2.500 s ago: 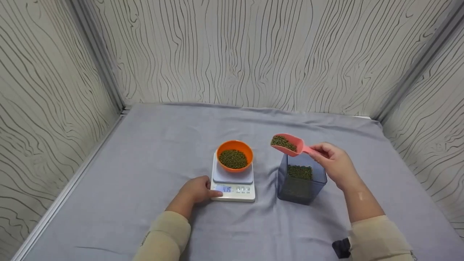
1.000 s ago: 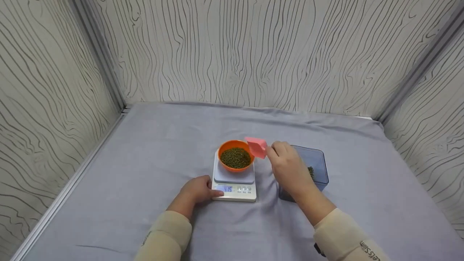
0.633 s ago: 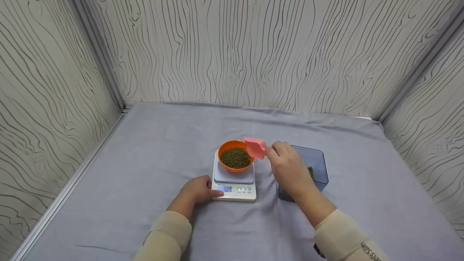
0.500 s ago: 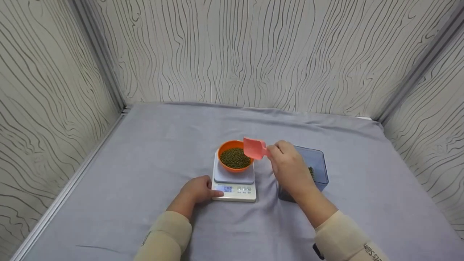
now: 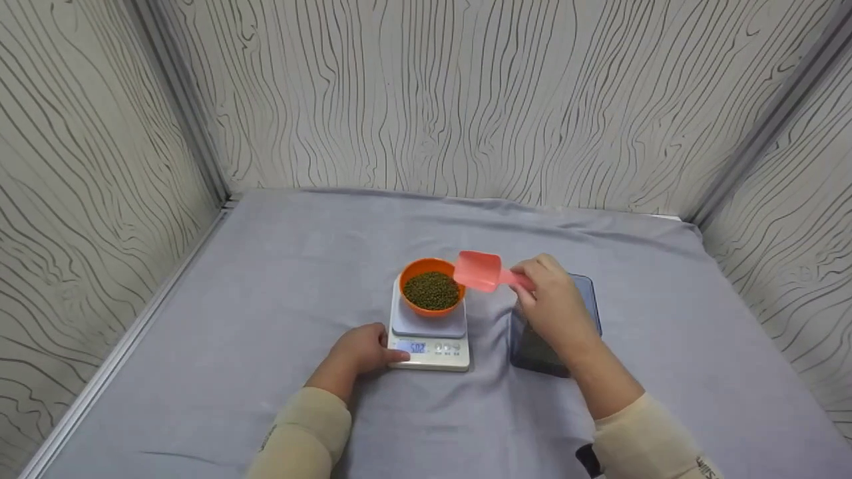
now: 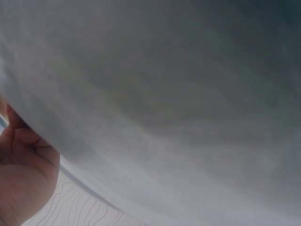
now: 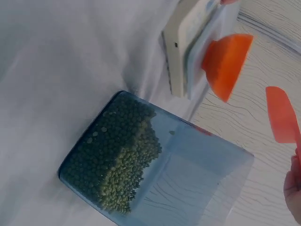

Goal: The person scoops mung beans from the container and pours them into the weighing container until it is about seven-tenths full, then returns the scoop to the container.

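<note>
On a white kitchen scale stands an orange bowl with green mung beans in it. My left hand grips the scale's left front corner, thumb on top beside the lit display. My right hand pinches the handle of a pink scoop, which looks bare inside and overlaps the bowl's right rim in the head view. Below that hand is a clear bluish square container, partly hidden by it. The right wrist view shows more beans in this container.
A grey cloth with some folds covers the table. Panels with a wood-grain pattern stand at the back and both sides.
My right hand took the loaded scoop left to the bowl and tipped it; it has since turned the scoop back up and drawn slightly right. The display's reading has risen. My left hand has stayed.
</note>
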A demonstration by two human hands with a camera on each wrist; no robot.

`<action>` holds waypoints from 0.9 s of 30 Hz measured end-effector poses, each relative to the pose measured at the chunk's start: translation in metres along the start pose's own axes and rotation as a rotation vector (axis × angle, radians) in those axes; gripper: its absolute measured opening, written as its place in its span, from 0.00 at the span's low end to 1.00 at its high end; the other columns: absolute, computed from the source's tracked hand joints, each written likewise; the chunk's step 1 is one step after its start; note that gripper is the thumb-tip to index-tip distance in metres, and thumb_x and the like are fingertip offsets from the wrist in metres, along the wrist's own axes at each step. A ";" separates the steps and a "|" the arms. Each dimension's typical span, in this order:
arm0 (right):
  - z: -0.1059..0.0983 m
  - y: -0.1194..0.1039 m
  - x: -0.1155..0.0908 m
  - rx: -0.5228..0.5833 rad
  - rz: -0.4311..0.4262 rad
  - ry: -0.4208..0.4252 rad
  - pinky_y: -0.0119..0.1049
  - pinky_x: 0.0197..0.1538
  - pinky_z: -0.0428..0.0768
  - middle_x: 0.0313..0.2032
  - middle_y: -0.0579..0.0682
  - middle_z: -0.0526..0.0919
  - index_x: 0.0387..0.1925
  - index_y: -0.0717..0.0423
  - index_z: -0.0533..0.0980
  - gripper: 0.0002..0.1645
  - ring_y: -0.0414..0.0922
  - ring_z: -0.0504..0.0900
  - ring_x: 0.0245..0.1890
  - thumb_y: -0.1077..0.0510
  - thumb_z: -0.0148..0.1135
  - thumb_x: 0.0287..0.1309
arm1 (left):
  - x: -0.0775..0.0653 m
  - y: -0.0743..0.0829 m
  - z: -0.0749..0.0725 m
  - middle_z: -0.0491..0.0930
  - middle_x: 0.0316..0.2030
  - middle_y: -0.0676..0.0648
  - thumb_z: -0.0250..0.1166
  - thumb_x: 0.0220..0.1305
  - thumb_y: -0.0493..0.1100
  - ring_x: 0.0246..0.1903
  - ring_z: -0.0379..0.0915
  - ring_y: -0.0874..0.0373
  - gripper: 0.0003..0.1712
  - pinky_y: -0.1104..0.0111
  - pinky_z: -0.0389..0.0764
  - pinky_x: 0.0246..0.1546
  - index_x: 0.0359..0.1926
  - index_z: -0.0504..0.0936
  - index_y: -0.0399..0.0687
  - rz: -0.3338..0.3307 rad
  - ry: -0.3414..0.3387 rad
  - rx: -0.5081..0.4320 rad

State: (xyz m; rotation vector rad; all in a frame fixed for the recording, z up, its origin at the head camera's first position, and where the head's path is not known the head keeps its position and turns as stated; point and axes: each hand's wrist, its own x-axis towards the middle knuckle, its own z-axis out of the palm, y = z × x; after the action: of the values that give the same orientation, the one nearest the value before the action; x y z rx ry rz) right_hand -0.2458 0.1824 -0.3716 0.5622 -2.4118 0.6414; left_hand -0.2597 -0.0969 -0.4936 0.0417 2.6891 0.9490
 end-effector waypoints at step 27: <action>-0.096 0.037 0.004 -0.229 0.252 -0.329 0.50 0.36 0.69 0.30 0.61 0.73 0.32 0.68 0.77 0.06 0.56 0.72 0.31 0.67 0.59 0.51 | -0.001 0.001 -0.001 0.67 0.21 0.51 0.71 0.43 0.61 0.24 0.64 0.56 0.26 0.66 0.64 0.26 0.25 0.70 0.48 0.013 -0.002 -0.001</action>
State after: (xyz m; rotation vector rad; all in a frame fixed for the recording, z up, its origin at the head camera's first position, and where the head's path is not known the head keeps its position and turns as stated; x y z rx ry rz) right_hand -0.2274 0.2640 -0.3111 0.2863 -2.8476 0.3861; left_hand -0.2593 -0.0968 -0.4921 0.0602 2.6896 0.9543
